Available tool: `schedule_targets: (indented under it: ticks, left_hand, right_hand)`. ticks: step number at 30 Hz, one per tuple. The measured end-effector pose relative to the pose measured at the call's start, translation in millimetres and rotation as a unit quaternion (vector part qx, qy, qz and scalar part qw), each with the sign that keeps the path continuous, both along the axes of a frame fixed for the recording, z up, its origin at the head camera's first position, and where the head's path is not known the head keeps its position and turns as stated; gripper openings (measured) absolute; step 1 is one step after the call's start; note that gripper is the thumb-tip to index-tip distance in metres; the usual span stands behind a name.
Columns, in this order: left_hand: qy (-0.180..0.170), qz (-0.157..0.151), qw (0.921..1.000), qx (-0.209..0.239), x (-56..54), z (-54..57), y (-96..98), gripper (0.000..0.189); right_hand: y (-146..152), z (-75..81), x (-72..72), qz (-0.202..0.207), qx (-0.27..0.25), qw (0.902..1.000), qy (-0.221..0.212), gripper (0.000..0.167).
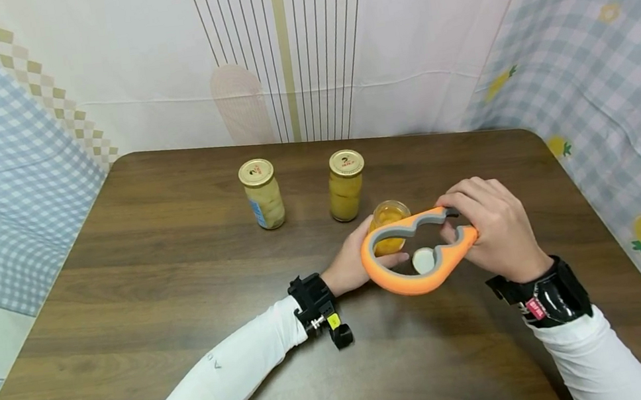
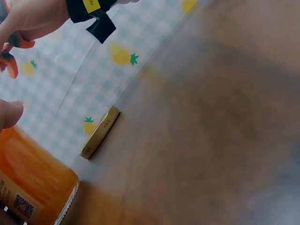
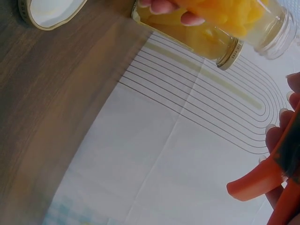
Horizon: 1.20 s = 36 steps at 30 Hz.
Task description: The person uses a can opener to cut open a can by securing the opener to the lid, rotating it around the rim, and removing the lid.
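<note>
My left hand (image 1: pixel 348 264) grips a lidless glass jar (image 1: pixel 391 213) of orange-yellow fruit; its bare rim shows in the right wrist view, and an orange side with a label (image 2: pixel 28 206) in the left wrist view. In my right hand (image 1: pixel 497 231) is an orange jar opener (image 1: pixel 406 285) with grey inner lining, held by its handle end. From the head, the opener's loop overlaps part of the jar; whether they touch I cannot tell. A gold lid (image 2: pixel 101 132) with a white inside (image 3: pixel 54 10) stands on its edge on the table, near the jar.
Two capped jars stand farther back: a pale one (image 1: pixel 265 200) with a blue label and a yellower one (image 1: pixel 346 190) just behind the held jar. The brown wooden table (image 1: pixel 196 262) ends at a white patterned cloth (image 1: pixel 148 67), with checked cloth (image 1: pixel 585 60) at the right.
</note>
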<state>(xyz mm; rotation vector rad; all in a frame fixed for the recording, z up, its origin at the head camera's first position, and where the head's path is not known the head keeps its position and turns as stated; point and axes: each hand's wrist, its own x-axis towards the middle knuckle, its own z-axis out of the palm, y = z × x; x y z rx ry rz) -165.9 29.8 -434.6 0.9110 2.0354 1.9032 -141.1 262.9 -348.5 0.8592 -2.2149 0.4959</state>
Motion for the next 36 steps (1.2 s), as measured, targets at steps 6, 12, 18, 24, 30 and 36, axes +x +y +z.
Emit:
schedule_targets:
  ticks: [6,12,18,24,30,36]
  left_hand:
    - [-0.019,-0.01,0.9997,0.008,-7.5,-2.7,4.5,0.058]
    - [-0.032,-0.004,0.9995,0.007,-12.5,-5.2,8.6,0.056]
    - [-0.03,0.002,0.9996,-0.001,-17.8,-7.8,12.7,0.056]
    - [-0.021,0.01,0.9996,-0.013,-30.9,-23.4,22.0,0.057]
    - [-0.016,0.015,0.9997,-0.013,-35.0,-23.3,28.8,0.057]
    - [-0.03,0.022,0.9992,-0.014,-38.7,-21.3,36.2,0.056]
  right_hand:
    - [1,-0.9,-0.9,0.001,0.003,1.0,-0.001,0.026]
    - [1,-1.1,-1.2,0.002,0.005,1.0,0.0,0.026]
    - [1,-2.0,-2.0,0.007,0.008,0.9999,0.003,0.026]
    - [0,-2.1,-2.4,0.007,0.014,0.9999,0.004,0.026]
    - [-1,-2.2,-2.5,0.007,0.017,0.9998,0.003,0.026]
    - [-2,-2.5,-2.4,0.009,0.018,0.9998,-0.002,0.026]
